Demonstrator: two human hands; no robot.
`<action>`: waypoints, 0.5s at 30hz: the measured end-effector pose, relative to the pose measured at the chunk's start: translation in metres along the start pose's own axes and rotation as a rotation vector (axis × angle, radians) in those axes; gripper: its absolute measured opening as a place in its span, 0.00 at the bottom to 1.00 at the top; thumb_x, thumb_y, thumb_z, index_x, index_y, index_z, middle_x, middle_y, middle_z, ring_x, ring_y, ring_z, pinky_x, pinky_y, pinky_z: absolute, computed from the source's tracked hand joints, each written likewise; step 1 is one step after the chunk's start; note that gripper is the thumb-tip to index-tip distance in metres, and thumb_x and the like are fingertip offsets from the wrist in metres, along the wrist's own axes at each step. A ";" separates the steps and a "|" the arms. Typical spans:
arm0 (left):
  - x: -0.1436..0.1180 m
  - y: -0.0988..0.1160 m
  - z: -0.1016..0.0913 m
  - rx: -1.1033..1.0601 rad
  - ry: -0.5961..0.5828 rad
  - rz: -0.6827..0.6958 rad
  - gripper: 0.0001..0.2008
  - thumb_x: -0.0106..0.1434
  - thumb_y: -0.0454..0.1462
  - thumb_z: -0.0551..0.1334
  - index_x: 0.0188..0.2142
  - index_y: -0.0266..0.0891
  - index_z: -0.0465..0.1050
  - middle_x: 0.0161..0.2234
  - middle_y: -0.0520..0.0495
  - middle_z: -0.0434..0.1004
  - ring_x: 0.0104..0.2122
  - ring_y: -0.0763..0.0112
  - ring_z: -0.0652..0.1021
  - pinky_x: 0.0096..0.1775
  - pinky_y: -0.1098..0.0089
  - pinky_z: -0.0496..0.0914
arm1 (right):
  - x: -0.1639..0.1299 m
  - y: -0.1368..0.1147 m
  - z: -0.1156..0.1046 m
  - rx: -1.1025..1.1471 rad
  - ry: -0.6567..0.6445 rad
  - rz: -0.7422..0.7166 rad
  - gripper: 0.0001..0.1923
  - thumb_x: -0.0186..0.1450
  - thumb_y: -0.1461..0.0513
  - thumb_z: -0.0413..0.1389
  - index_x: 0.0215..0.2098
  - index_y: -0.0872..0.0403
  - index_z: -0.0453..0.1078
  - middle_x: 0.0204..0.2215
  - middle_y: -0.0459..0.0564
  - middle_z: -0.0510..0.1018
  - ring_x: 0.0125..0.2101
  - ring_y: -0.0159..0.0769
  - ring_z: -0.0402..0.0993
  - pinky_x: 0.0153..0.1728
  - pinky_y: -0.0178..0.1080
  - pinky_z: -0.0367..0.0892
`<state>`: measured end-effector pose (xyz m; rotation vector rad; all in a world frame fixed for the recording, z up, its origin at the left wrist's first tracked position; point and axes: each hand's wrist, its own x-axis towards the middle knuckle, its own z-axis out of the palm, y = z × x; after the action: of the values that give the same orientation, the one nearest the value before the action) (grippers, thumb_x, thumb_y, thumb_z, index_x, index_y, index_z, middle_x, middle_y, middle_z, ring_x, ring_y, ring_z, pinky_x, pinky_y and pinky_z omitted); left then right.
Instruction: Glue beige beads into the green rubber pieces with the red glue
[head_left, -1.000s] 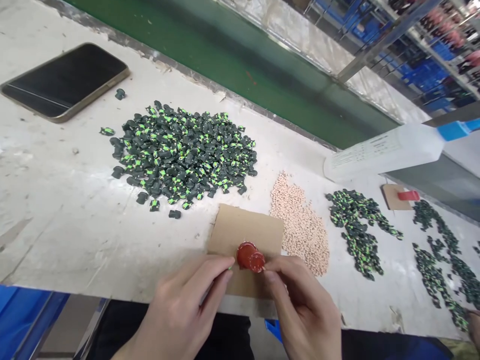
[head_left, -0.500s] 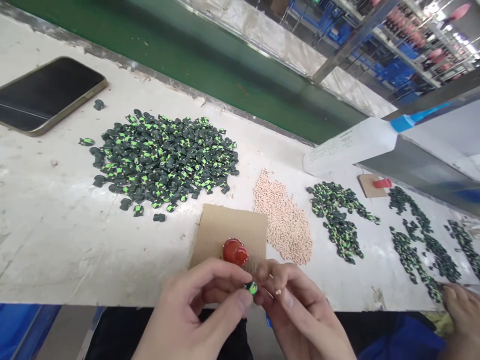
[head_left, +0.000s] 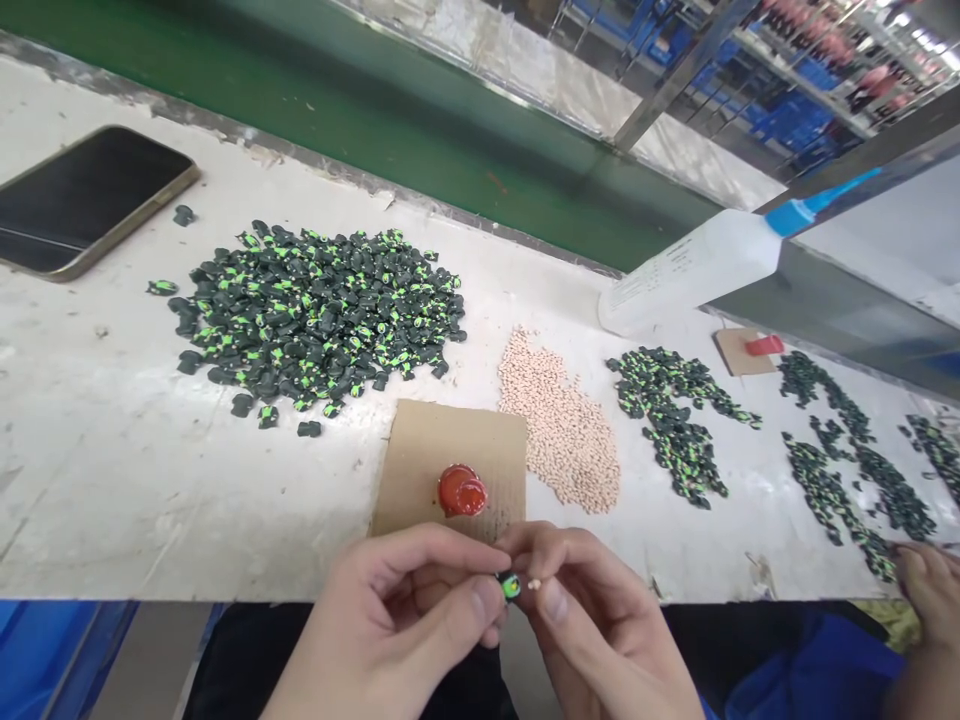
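My left hand (head_left: 397, 625) pinches a small black and green part (head_left: 511, 586) between thumb and forefinger at the table's near edge. My right hand (head_left: 592, 625) holds a tiny beige pellet (head_left: 534, 583) right beside that part. Just beyond my fingers lies a cardboard piece (head_left: 427, 450) with a red glue blob (head_left: 461, 491) on it. A big heap of black and green parts (head_left: 315, 310) lies to the far left, and a beige pellet pile (head_left: 559, 425) sits right of the cardboard.
A phone (head_left: 82, 200) lies at the far left. A white bottle with a blue cap (head_left: 697, 265) lies on its side by the green conveyor belt (head_left: 420, 120). More rows of green and black parts (head_left: 675, 420) spread right, where another person's hand (head_left: 930, 590) works.
My hands have pulled back from the red glue blob to the table's near edge and now bring the small part and the pellet together. The view shifted slightly right.
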<state>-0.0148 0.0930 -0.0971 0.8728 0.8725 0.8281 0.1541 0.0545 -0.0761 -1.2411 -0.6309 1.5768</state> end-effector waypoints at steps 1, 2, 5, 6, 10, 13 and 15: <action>0.000 0.000 0.000 0.004 0.001 0.003 0.10 0.66 0.32 0.67 0.39 0.51 0.86 0.27 0.54 0.88 0.28 0.68 0.87 0.31 0.77 0.82 | 0.000 0.000 0.001 0.004 0.021 0.010 0.04 0.67 0.55 0.65 0.36 0.43 0.79 0.38 0.46 0.82 0.36 0.38 0.80 0.43 0.45 0.79; 0.000 0.000 -0.001 0.011 0.004 0.001 0.10 0.65 0.32 0.68 0.39 0.51 0.86 0.27 0.54 0.88 0.28 0.68 0.87 0.31 0.77 0.82 | 0.000 0.000 0.002 -0.002 0.034 0.020 0.05 0.67 0.54 0.66 0.35 0.44 0.79 0.37 0.46 0.81 0.35 0.39 0.79 0.43 0.45 0.79; -0.002 -0.001 -0.001 0.030 0.009 0.004 0.09 0.65 0.33 0.68 0.38 0.50 0.86 0.26 0.53 0.87 0.26 0.68 0.87 0.30 0.77 0.82 | 0.000 -0.002 0.006 -0.027 0.049 0.029 0.06 0.65 0.54 0.67 0.34 0.46 0.79 0.35 0.47 0.80 0.34 0.39 0.79 0.40 0.45 0.80; -0.002 -0.001 -0.001 0.035 0.011 0.006 0.08 0.65 0.33 0.68 0.38 0.50 0.86 0.25 0.53 0.87 0.26 0.68 0.87 0.30 0.77 0.82 | 0.001 -0.003 0.007 -0.027 0.057 0.028 0.06 0.65 0.54 0.67 0.33 0.46 0.79 0.35 0.47 0.80 0.34 0.39 0.79 0.40 0.44 0.80; -0.003 0.000 -0.003 0.066 0.008 -0.002 0.09 0.66 0.34 0.68 0.38 0.51 0.86 0.25 0.54 0.86 0.26 0.69 0.86 0.29 0.79 0.81 | 0.002 -0.007 0.012 -0.064 0.105 -0.028 0.06 0.63 0.56 0.69 0.31 0.48 0.80 0.33 0.49 0.82 0.31 0.37 0.80 0.36 0.39 0.80; -0.003 0.001 -0.003 0.101 -0.015 -0.006 0.08 0.66 0.34 0.67 0.38 0.51 0.86 0.25 0.54 0.86 0.25 0.70 0.86 0.28 0.79 0.80 | 0.003 -0.011 0.014 -0.202 0.134 -0.071 0.07 0.62 0.55 0.69 0.29 0.48 0.81 0.33 0.49 0.84 0.29 0.36 0.80 0.32 0.37 0.80; -0.003 0.002 -0.001 0.103 -0.004 -0.009 0.07 0.66 0.35 0.68 0.37 0.48 0.86 0.24 0.52 0.85 0.25 0.69 0.85 0.28 0.77 0.81 | 0.004 -0.014 0.012 -0.272 0.142 -0.062 0.08 0.60 0.55 0.70 0.27 0.49 0.81 0.31 0.51 0.84 0.29 0.38 0.81 0.31 0.37 0.81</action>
<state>-0.0175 0.0912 -0.0947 0.9593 0.9214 0.7786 0.1486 0.0651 -0.0614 -1.5051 -0.8037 1.3691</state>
